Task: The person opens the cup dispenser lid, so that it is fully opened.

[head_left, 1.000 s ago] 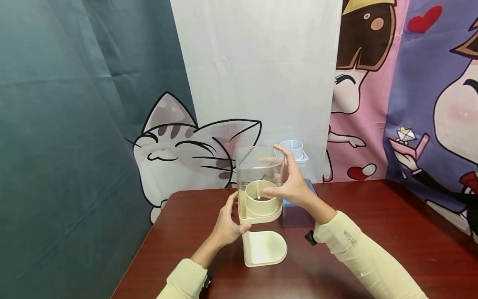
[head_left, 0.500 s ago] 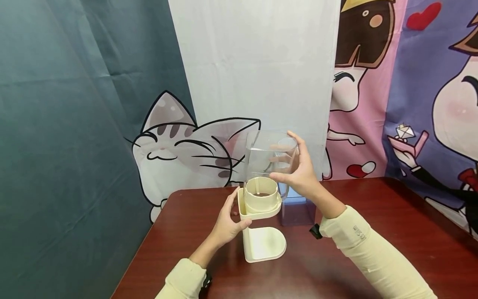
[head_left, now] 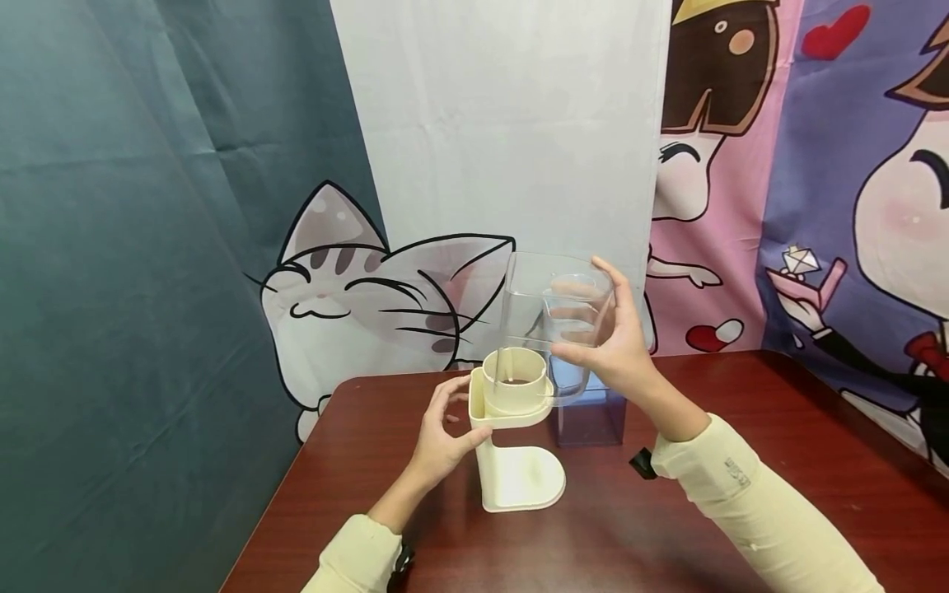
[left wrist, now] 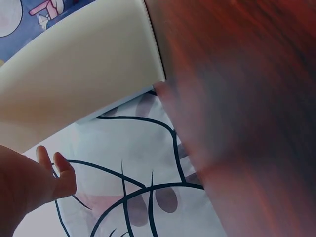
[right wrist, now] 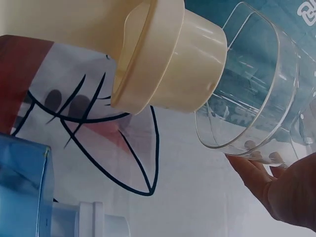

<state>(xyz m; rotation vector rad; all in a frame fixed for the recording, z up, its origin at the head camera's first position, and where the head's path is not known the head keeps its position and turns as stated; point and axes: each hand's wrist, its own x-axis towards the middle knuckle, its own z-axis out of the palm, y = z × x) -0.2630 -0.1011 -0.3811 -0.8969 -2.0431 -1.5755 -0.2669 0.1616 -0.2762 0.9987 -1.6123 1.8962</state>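
A cream plastic dispenser stand (head_left: 528,479) stands upright on the table, with a flat rounded foot below and a round collar (head_left: 514,371) on top. My left hand (head_left: 439,432) is at the stand's left side, thumb at its column and fingers loosely bent beside it. My right hand (head_left: 619,354) grips a clear plastic container (head_left: 528,276) from the right, thumb on the near side and fingers behind. Tilted, the container hangs above and right of the collar. In the right wrist view, the open end of the container (right wrist: 247,86) lies close beside the collar's rim.
Behind the stand sits a translucent blue box (head_left: 591,422) on the dark red table (head_left: 712,478). A white piece with a round neck (right wrist: 91,219) stands on that box. Printed cloth (head_left: 511,123) hangs behind the table.
My right hand has lifted the clear container up off the cream stand and moved it to the right. My left hand has stayed beside the stand, its fingers loosening and shifting slightly left.
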